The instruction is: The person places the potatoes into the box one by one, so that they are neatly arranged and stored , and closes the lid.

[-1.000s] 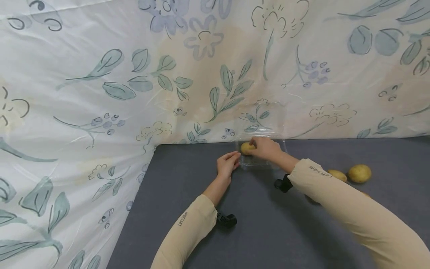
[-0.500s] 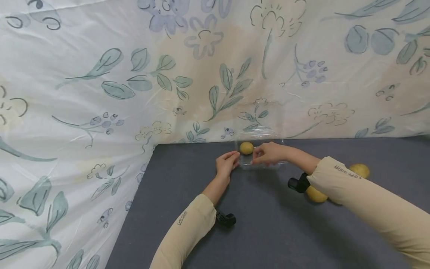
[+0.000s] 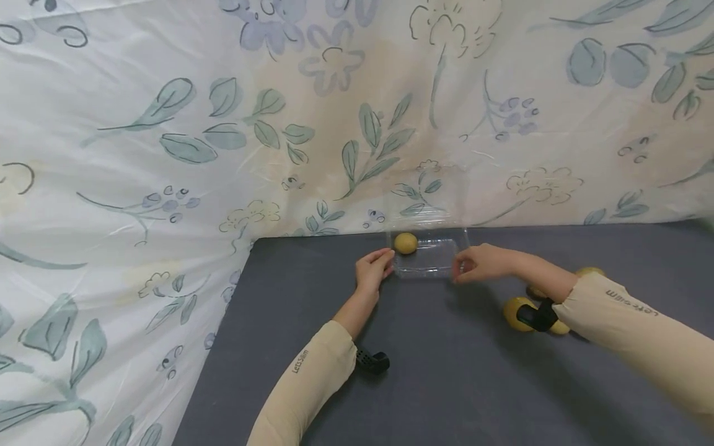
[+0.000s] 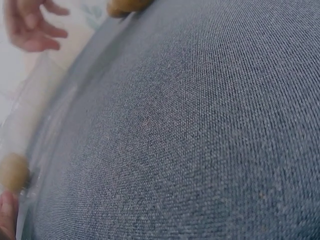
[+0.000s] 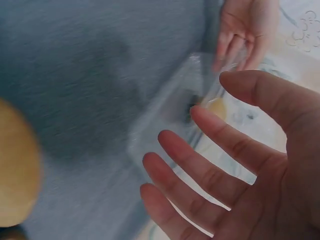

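Note:
A clear plastic box (image 3: 429,271) stands at the far edge of the table, its see-through lid (image 3: 426,195) raised against the curtain. One yellow potato (image 3: 405,243) lies at the left end inside it. My left hand (image 3: 371,272) holds the box's left rim between thumb and fingers, close beside that potato. My right hand (image 3: 486,262) is just off the box's right end and holds nothing. In the right wrist view its fingers (image 5: 200,172) are spread and loosely bent.
Several more potatoes lie on the right of the dark grey table (image 3: 424,371), partly hidden by my right forearm; the nearest potato (image 3: 517,314) is beside the black wrist camera (image 3: 538,316). A floral curtain (image 3: 312,111) hangs directly behind the table.
My right hand has let go of the potato inside the box and drawn back to the right, past the box's right end. My left hand stays at the left rim.

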Available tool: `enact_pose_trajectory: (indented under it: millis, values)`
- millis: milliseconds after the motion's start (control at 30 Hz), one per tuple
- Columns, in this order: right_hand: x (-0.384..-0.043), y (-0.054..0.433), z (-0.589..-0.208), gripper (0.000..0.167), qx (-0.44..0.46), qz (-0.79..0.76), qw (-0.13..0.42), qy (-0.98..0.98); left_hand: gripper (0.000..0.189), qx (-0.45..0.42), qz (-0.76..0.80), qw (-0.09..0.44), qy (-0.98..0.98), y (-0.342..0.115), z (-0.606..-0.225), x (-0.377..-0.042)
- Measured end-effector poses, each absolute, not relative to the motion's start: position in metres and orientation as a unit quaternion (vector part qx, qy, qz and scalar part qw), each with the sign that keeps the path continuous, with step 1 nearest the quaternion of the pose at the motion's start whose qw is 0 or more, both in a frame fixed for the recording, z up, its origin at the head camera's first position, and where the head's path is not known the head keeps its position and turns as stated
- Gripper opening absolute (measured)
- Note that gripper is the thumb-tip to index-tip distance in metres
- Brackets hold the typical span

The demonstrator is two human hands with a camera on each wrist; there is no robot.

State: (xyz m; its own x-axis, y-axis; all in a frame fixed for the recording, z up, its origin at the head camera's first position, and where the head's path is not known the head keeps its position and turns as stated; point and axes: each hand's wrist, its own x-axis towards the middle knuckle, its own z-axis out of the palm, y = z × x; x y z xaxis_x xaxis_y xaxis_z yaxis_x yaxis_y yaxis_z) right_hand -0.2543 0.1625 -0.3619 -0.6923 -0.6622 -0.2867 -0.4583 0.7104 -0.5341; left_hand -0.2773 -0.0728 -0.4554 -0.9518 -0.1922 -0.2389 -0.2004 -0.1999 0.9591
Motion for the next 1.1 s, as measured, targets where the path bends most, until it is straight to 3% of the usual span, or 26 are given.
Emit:
enact_pose_trajectory:
  millis: [333,667,967,1100]
  values:
    - [-0.235,0.199,-0.371,0.023,-0.301,-0.207,0.237,0.900,0.025,-0.151,0.761,-0.011,0.631,-0.074,-0.457,-0.275]
    - [-0.216,0.223,-0.382,0.042,-0.301,-0.213,0.235,0.899,0.023,-0.158,0.755,-0.002,0.637,-0.072,-0.456,-0.276]
    - [-0.200,0.228,-0.395,0.051,-0.327,-0.171,0.168,0.914,0.024,-0.160,0.755,-0.001,0.636,-0.072,-0.457,-0.276]
    - [-0.198,0.229,-0.401,0.051,-0.329,-0.150,0.165,0.917,0.024,-0.161,0.756,-0.002,0.634,-0.072,-0.458,-0.276]
